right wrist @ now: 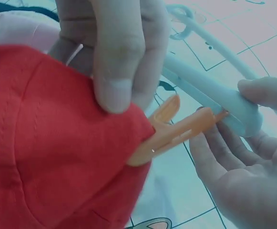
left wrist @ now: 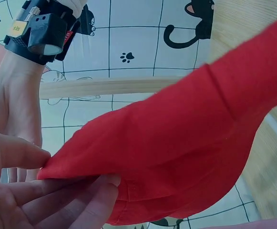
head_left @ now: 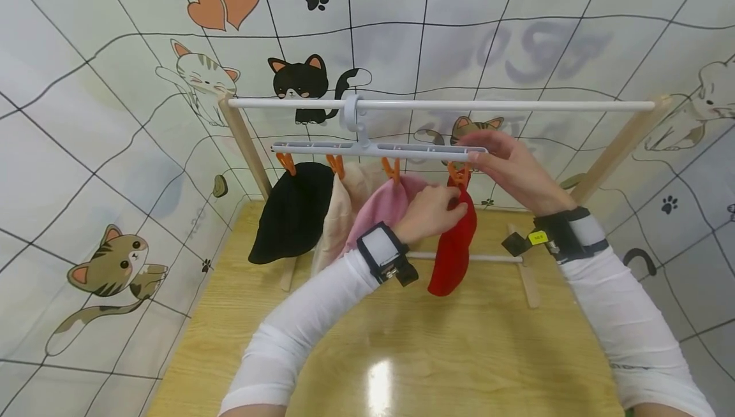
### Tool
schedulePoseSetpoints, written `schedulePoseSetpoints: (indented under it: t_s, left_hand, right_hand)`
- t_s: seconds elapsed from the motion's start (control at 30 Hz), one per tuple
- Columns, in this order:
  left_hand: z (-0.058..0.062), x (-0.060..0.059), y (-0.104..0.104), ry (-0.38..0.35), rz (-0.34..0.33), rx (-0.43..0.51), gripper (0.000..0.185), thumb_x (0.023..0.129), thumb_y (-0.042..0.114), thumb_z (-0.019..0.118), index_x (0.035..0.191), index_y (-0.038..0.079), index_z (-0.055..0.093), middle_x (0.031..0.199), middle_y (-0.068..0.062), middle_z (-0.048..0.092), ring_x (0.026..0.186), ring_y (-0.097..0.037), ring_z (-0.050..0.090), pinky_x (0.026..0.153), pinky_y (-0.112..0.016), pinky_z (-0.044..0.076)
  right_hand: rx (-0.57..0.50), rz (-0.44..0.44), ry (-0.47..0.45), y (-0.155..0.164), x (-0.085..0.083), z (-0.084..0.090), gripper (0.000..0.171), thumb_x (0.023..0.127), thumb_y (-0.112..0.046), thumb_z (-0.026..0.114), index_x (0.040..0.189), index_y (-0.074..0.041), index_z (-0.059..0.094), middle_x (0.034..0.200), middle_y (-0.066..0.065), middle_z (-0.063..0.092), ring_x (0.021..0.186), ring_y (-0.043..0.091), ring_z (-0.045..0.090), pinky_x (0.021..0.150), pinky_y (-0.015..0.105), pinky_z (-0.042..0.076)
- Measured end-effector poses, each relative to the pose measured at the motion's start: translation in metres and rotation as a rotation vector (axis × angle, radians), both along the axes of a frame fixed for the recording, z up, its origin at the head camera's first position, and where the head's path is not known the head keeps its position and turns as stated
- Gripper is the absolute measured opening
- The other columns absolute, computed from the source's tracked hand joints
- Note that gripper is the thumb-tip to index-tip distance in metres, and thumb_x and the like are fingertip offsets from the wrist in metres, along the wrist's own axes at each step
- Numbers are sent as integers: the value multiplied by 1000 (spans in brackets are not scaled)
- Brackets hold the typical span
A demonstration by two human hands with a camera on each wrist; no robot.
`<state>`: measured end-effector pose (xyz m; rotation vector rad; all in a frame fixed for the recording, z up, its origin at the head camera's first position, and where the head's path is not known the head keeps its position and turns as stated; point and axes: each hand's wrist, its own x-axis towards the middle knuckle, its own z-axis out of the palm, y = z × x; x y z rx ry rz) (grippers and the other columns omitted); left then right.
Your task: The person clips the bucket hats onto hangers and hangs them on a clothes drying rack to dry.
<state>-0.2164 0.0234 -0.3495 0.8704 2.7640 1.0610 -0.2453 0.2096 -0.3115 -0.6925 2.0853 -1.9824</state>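
A red hat (head_left: 452, 257) hangs from the right end of a pale clip hanger (head_left: 367, 149). My left hand (head_left: 430, 214) pinches the hat's fabric between thumb and fingers, close below an orange clip (right wrist: 171, 133). In the right wrist view that clip has the hat's edge in its mouth. Up at the bar's right end, my right hand (head_left: 519, 171) grips the hanger with the thumb in front and fingers behind. Farther left on the same bar, orange clips hold a black hat (head_left: 293, 219), a cream hat (head_left: 351, 190) and a pink hat (head_left: 381, 206), the pink partly behind my left hand.
The hanger's ring hook (head_left: 349, 113) loops over a white rod (head_left: 505, 106) carried by wooden posts (head_left: 245, 143). Beneath is a wooden tabletop (head_left: 436, 353), with a lower white rod (head_left: 488, 257) near it. Tiled walls with cat drawings surround the stand.
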Motion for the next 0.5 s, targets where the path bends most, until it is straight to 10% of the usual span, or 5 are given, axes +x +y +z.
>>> schedulePoseSetpoints:
  t_s: [0.5]
  left_hand:
    - [-18,5,-34,-101,-23,84,17,96,12,57,107,2,66,67,-1,57,53,-13,50,49,-21,39]
  right_hand:
    - [320,-256,78,23,-13,-15,37,96,-28,61,128,-11,56,117,1,61,108,22,51,94,49,32]
